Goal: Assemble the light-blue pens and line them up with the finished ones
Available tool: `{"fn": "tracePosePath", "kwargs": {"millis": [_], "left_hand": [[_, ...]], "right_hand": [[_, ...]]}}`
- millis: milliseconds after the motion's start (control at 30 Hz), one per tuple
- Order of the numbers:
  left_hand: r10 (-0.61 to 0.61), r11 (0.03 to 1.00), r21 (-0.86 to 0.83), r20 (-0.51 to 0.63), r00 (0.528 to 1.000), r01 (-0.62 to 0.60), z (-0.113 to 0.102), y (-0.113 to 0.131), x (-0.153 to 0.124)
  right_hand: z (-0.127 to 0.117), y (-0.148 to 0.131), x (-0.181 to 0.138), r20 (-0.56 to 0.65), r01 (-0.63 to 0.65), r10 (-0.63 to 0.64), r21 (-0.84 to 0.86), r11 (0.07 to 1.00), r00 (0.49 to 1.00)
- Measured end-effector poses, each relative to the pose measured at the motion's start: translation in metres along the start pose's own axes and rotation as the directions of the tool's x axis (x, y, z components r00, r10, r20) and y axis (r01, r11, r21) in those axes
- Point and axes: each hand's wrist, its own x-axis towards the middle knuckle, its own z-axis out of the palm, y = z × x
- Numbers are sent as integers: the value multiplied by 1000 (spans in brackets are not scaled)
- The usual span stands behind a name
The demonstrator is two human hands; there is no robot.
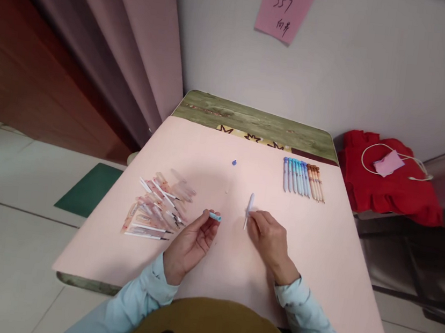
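My left hand [195,241] pinches a short light-blue pen barrel [215,217] between thumb and fingers, palm turned up. To its right, my right hand [268,239] is closed on a pale lilac pen part [251,202] with a thin white refill [245,223] sticking out below it. Whether the two are joined is hidden by the fingers. A small dark-blue cap piece [234,162] lies beyond the hands. Left of my left hand is a loose pile of white refills [145,228] and clear, pink-printed pen parts [154,209].
A row of finished-looking pens [298,177], blue and brown, lies at the back right. Pink paper [316,259] covers the table, whose green wooden edge [261,118] shows behind. A red cloth-covered seat [389,192] with a white cable stands to the right.
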Motion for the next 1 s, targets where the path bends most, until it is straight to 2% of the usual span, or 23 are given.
{"fn": "tracePosePath", "kwargs": {"millis": [100,300,467,633,733,800,867,933,1000], "left_hand": [[-15,1000,13,20,1000,15,0,-1,-2],[-28,999,45,64,998,25,-8,1,-10],[44,999,17,37,998,-44,-17,13,-15],[126,992,-17,-2,992,-126,-12,25,-19],[143,989,-35,-15,990,-143,-7,25,-18],[120,992,-45,-16,993,-121,-4,21,-16],[90,995,-49,-2,996,-90,-1,16,-14],[61,997,-48,17,998,-60,3,10,-12],[34,998,-45,34,999,-33,6,4,-10]], "right_hand": [[-1,-9,24,-8,-69,69,39,997,998],[27,-24,76,166,-140,147,-51,989,975],[44,-27,85,255,-93,113,-90,992,960],[44,-32,88,329,-22,77,-169,985,941],[30,-40,80,255,-57,74,-76,996,964],[13,-49,67,121,-85,70,123,989,990],[-6,-58,51,-4,-48,51,312,949,999],[-21,-67,37,-100,40,-4,366,930,995],[-30,-73,26,-159,113,-64,315,942,985]]}}
